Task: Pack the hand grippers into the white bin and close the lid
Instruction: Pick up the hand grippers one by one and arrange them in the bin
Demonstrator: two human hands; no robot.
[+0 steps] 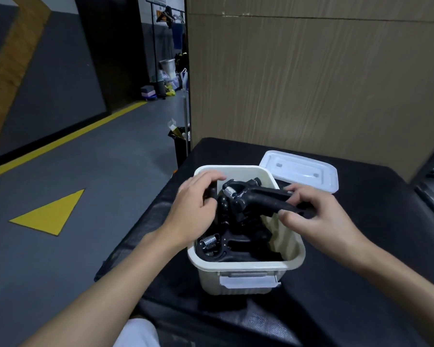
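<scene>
Black hand gripper (258, 196) sits at the white bin (246, 265) mouth, my left hand (198, 209) and right hand (318, 216) each curled round a handle to angle it among those inside, lid (301, 171) lying just behind the bin

Black table (361, 284), top covered w/ dark, slightly creased, faintly shiny material; L edge runs diagonally from near-L to far-centre, and the far edge sits against a cardboard-coloured wall panel (311, 83).

Two things lie directly on it:
- white bin (211, 279): upright, open-topped, approx centre of the top, nearer the L edge; a latch flap on its front wall faces the camera.
- lid (300, 171): white, lying flat behind and to the R of the bin, just beside its far-R corner. Can't tell if touching, as the bin rim hides the lid's near edge.
</scene>
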